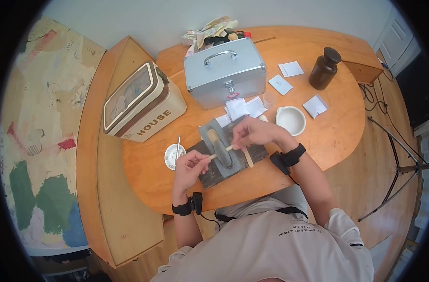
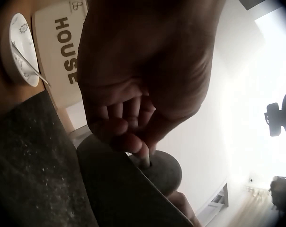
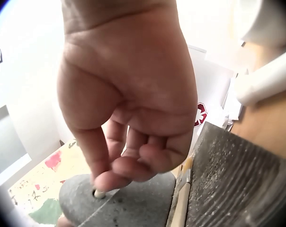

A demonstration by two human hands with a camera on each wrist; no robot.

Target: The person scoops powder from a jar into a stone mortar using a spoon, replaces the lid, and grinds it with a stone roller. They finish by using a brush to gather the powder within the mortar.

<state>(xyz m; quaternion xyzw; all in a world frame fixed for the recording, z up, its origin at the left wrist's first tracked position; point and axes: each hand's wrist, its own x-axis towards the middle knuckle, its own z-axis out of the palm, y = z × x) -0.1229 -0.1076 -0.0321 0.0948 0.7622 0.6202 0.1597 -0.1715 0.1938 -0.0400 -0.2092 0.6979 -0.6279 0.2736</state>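
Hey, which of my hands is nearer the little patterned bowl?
Left: your left hand is just right of the patterned bowl in the head view; your right hand is farther, across the grinding wheel.

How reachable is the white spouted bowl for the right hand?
Probably yes: nothing covers the white spouted bowl, though the right hand pinches the roller's rod and would likely release it first.

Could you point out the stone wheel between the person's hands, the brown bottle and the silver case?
Stone wheel (image 2: 165,177): left wrist view, on its flat face.
Brown bottle (image 1: 322,74): head view, on its body below the neck.
Silver case (image 1: 224,70): head view, on its top panel.
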